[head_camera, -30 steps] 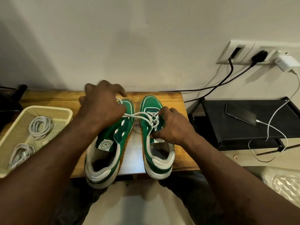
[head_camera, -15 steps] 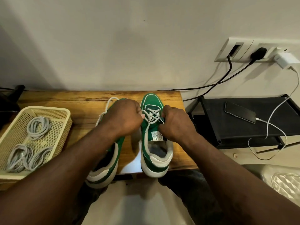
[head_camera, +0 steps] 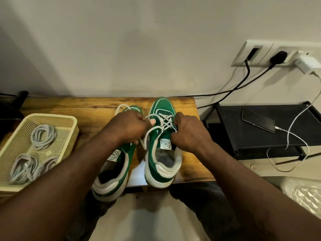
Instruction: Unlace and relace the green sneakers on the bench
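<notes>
Two green sneakers with white soles stand side by side on the wooden bench (head_camera: 69, 106), toes toward the wall. The right sneaker (head_camera: 162, 150) has a white lace (head_camera: 164, 120) crossed over its upper eyelets. My left hand (head_camera: 129, 126) pinches a strand of that lace just left of the shoe. Curled over the shoe's right eyelet edge, my right hand (head_camera: 186, 134) grips the lace there. The left sneaker (head_camera: 115, 168) lies partly under my left forearm, and a white lace loop (head_camera: 121, 107) shows past its toe.
A cream mesh basket (head_camera: 57, 119) holding coiled grey cables sits at the bench's left. Right of the bench stands a black shelf (head_camera: 260, 141) with a phone (head_camera: 258, 122) on a white charging cable. Black cords run from the wall socket (head_camera: 260, 53).
My left hand came down from over the left sneaker's toe to the right sneaker's lacing and closed on a strand. The right hand stayed at the eyelets.
</notes>
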Tool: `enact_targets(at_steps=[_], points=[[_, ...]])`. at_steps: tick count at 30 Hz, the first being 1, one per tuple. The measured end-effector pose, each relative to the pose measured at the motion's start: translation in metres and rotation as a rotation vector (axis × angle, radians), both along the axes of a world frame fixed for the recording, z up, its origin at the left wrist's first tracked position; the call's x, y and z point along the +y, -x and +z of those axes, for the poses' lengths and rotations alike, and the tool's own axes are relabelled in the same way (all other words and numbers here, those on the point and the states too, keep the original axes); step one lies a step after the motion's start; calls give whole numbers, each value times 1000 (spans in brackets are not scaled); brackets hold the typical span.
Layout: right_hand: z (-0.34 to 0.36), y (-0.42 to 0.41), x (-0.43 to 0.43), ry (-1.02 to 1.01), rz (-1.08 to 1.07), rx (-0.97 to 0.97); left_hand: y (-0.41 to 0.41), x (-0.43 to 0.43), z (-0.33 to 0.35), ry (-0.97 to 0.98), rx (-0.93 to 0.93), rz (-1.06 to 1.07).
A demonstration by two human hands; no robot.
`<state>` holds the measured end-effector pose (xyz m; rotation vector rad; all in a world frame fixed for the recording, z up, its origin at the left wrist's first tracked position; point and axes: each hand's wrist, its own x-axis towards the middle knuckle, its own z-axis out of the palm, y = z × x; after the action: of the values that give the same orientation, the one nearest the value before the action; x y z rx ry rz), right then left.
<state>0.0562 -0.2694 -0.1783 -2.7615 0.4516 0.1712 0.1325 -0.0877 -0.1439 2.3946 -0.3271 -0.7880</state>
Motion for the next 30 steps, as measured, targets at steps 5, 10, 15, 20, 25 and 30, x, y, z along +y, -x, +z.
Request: enact_targets(at_steps=[5,10,15,20,25,30], points=[[5,2,2,89,51,-20,-4,-12,-13,123,-11,143],[12,-2,2,7,38,56,-1,-29,-14,317,84,162],[19,-1,-7,-205,-29,-31,7,-37,8,597,241,83],[35,-3,-13,-462,28,-478,4,-37,37,792,49,-23],[39,-3,-12,-444,193,-626,1,-30,48,856,27,-110],[47,2,-27,-800,94,-442,-26,-7,40,597,-133,164]])
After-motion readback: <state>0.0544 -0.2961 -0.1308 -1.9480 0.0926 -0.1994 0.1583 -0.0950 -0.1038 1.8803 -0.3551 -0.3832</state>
